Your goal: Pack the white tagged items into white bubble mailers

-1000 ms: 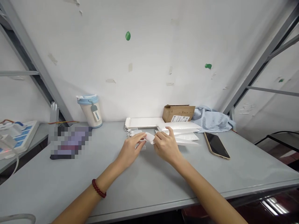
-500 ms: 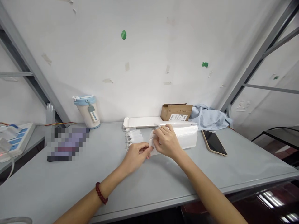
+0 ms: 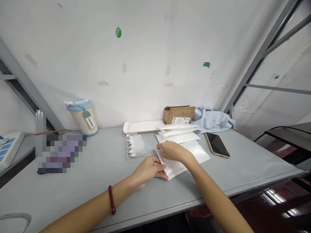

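Observation:
A white bubble mailer (image 3: 199, 152) lies at a slant on the grey table, its left end towards me. My left hand (image 3: 149, 170) grips its near left corner, thumb above and fingers beneath. My right hand (image 3: 173, 150) is closed over the far corner of that same end; its fingertips are partly hidden. Just behind lie several more white bubble mailers (image 3: 178, 138) in a loose, fanned stack. Left of the hands is a row of several small clear plastic pieces with white loops (image 3: 136, 146), touched by neither hand.
A long white flat piece (image 3: 143, 126) lies along the wall beside a brown cardboard box (image 3: 179, 115) and a light blue cloth (image 3: 211, 119). A phone (image 3: 217, 144) lies at right. Left stand a lidded cup (image 3: 82, 118) and a blurred dark item (image 3: 62, 153); a power strip (image 3: 11, 150) is farther left.
One bubble mailer has come away from the stack and down nearer to me, flat on the table. Both hands moved towards me with it. The view has shifted slightly right.

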Motion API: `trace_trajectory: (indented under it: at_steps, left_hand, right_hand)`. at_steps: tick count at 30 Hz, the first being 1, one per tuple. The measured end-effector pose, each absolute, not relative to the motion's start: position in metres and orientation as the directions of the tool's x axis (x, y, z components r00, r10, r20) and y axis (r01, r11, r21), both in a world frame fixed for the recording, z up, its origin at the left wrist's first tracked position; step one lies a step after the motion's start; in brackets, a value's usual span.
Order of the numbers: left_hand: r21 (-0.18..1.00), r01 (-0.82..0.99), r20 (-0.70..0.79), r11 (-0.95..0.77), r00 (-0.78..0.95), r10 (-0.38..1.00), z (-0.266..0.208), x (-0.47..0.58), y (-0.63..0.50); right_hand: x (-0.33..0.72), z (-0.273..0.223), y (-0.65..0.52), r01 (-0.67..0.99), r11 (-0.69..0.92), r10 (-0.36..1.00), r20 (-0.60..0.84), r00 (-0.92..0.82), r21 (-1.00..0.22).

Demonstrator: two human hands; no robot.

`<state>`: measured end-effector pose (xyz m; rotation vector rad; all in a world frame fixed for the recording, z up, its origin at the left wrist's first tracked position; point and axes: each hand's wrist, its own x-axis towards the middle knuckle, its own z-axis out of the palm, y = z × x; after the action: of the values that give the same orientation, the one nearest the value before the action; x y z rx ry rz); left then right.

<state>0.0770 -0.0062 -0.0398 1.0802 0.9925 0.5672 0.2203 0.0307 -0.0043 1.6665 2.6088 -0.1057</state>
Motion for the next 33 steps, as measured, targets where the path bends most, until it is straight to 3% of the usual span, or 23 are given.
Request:
trace_trajectory:
  at_steps: [17,21,23,25,27,31,33]
  left_hand:
    - [0.909,0.056,-0.398,0.414,0.419,0.816,-0.046,0.106,0.016]
    - [0.905,0.217,-0.426,0.367,0.475,0.77,-0.036,0.101,0.021]
    - [0.904,0.36,-0.384,0.233,0.439,0.813,-0.026,0.096,0.028]
    - [0.842,0.54,-0.233,0.001,0.362,0.902,-0.016,0.089,0.041]
    - [0.687,0.701,-0.037,-0.189,0.294,0.955,-0.005,0.079,0.061]
    - [0.493,0.817,0.174,-0.299,0.244,0.954,0.007,0.053,0.109]
    - [0.396,0.851,0.195,-0.345,0.289,0.937,0.007,0.039,0.131]
  right_hand:
    - [0.234,0.002,0.045,0.937,0.349,0.935,-0.083,-0.345,0.029]
    - [0.235,-0.003,0.048,0.944,0.327,0.941,-0.102,-0.323,0.026]
    - [0.236,-0.006,0.049,0.949,0.315,0.945,-0.104,-0.311,0.022]
    - [0.237,-0.007,0.049,0.952,0.307,0.947,-0.1,-0.304,0.016]
    - [0.236,-0.007,0.048,0.953,0.302,0.949,-0.098,-0.3,0.008]
    - [0.235,-0.004,0.046,0.957,0.292,0.953,-0.086,-0.291,-0.006]
    - [0.234,-0.002,0.045,0.958,0.285,0.956,-0.073,-0.285,-0.012]
